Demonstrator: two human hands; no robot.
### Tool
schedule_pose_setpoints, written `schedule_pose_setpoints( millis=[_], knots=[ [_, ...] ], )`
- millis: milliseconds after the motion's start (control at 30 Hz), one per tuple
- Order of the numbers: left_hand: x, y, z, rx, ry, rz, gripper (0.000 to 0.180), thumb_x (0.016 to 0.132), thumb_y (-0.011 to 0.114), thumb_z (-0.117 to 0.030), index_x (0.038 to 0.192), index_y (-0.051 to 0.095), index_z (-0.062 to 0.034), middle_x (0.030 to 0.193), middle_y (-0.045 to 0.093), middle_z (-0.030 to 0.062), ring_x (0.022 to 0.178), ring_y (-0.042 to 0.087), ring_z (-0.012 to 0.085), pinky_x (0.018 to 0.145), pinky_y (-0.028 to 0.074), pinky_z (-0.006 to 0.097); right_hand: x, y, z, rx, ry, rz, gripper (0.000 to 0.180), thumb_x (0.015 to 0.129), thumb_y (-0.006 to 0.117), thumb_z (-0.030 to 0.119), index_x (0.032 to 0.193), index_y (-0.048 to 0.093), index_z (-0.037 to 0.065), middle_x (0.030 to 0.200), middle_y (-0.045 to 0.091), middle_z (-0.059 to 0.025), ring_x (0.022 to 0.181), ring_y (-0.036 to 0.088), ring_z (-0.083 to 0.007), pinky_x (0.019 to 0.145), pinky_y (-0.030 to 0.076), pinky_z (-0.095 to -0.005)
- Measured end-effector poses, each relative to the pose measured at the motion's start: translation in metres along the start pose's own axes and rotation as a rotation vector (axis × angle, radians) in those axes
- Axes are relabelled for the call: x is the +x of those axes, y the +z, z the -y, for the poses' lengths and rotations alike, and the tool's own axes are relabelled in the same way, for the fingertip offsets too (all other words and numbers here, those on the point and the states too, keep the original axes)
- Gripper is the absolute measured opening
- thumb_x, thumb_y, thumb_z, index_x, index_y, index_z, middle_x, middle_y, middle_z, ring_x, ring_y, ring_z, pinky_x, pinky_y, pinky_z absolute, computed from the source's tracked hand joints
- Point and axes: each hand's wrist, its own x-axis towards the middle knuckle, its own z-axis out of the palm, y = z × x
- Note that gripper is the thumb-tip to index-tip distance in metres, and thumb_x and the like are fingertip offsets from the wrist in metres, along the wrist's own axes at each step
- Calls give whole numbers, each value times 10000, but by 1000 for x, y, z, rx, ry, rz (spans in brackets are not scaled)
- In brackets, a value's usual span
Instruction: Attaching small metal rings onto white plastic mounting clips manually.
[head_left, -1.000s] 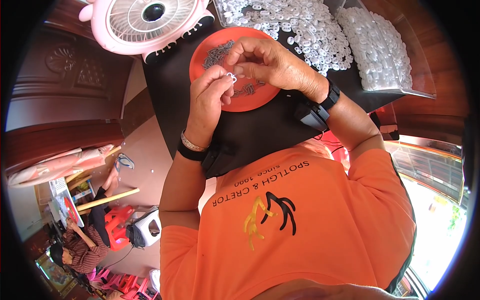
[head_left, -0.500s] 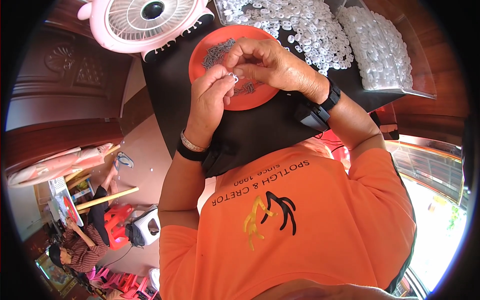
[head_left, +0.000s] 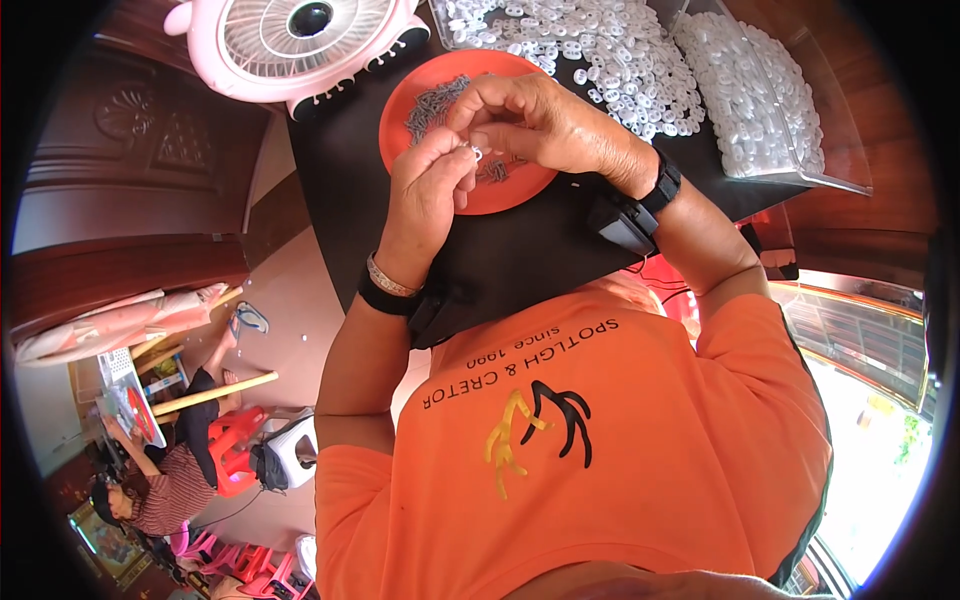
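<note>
Over an orange-red plate [head_left: 400, 90], my two hands meet with fingertips almost touching. My left hand [head_left: 428, 190] pinches a small white plastic piece [head_left: 476, 153], part of which shows past the thumb; it looks like the white two-holed oval pieces on the table. My right hand [head_left: 540, 125] is closed in a pinch right beside it, and whatever lies between its fingertips is hidden. Small grey screw-like pieces [head_left: 430, 110] lie heaped on the plate's far left, with a smaller heap [head_left: 493, 172] beneath my right hand.
White two-holed pieces [head_left: 640, 75] spread across the black table [head_left: 510, 240]'s far side. A clear bin [head_left: 765, 110] full of them stands at the right. A pink fan [head_left: 310, 55] stands far left. Another person [head_left: 170, 490] sits at lower left, near red stools [head_left: 235, 450].
My hands keep their pinch over the plate, with only a slight shift of the left hand. The other person at lower left has moved an arm and head a little.
</note>
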Motion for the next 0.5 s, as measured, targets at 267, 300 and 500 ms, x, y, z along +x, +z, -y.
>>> schedule_pose_setpoints(
  millis=[267,300,500],
  knots=[
    [3,0,5,5,15,-36,198,903,490,-189,758,532,-61,655,530,-5,552,460,56,513,346,194,5,-3,-15,-59,71,-60,208,958,531,182,1031,624,11,896,637,-24,817,556,-87,768,464,-250],
    [3,-1,5,-9,12,-49,195,905,488,-184,761,532,-60,657,532,-2,552,464,59,513,347,196,5,-3,-16,-63,68,-60,208,958,531,182,1031,624,11,896,637,-24,817,556,-87,768,464,-250],
    [5,-5,6,-116,65,-76,158,902,508,-149,788,543,-46,665,541,10,549,469,63,508,356,197,4,-19,-11,-440,68,-413,174,908,587,166,985,645,21,760,644,-45,692,598,-97,635,492,-262]
  ],
)
